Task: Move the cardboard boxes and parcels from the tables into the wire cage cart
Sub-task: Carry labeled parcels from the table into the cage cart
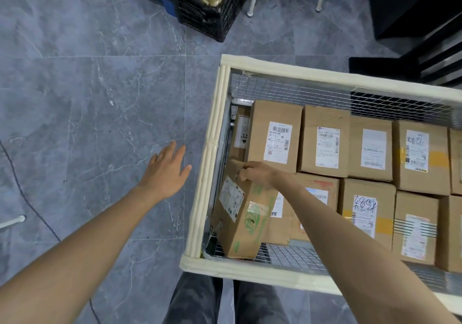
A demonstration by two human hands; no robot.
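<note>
The box [240, 213] sits tilted in the cart's [207, 173] near left corner, its lower end on the wire floor and its side close to the cart's left wall. My right hand [255, 173] grips the box's upper edge, fingers curled over it. Rows of labelled boxes [322, 141] fill the rest of the cart, packed side by side. My left hand [166, 171] hangs outside the cart's left rim over the floor [87, 98], fingers straight and spread, holding nothing. A black crate [207, 16] stands beyond the cart's far left corner.
</note>
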